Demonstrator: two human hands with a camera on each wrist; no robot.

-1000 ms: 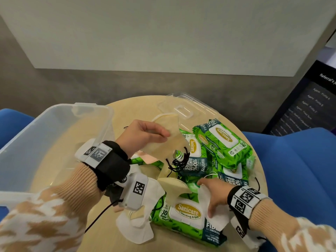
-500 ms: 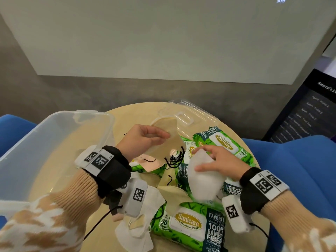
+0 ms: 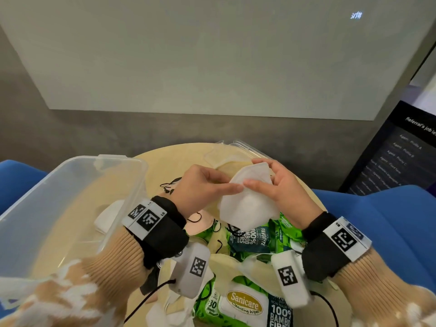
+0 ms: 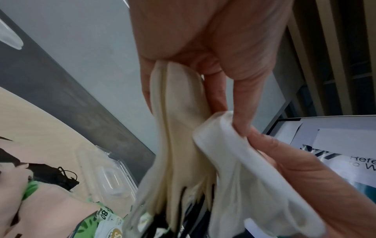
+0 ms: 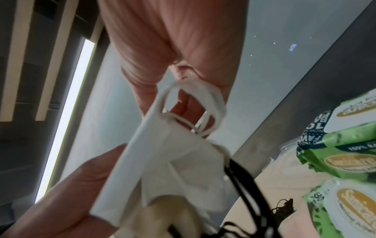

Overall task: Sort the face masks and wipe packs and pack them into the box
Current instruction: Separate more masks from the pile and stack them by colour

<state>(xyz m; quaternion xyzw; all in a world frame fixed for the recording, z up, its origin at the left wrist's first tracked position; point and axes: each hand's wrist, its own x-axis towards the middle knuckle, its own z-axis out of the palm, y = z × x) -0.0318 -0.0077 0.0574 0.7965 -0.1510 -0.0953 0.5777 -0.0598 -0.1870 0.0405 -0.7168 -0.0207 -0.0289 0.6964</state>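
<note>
Above the middle of the round table (image 3: 165,166) my two hands meet. My left hand (image 3: 212,185) pinches a stack of beige face masks (image 4: 179,128) with black ear loops hanging below. My right hand (image 3: 271,182) pinches a white face mask (image 3: 247,206) and holds it against that stack; its white loops (image 5: 189,104) curl by my fingers. The white mask (image 4: 234,153) touches a left finger. The clear plastic box (image 3: 70,197) stands at the left. Green wipe packs (image 3: 245,303) lie under my wrists.
The box's clear lid (image 3: 238,149) lies at the table's far edge. More masks, white (image 3: 106,218), pink (image 3: 200,225) and beige, are scattered among the wipe packs (image 5: 346,161). Blue seats (image 3: 389,220) flank the table; a dark screen (image 3: 405,156) stands at the right.
My right hand picked the white mask off the pile at the front right and carried it up and left to the beige masks. My left hand stayed raised with its stack.
</note>
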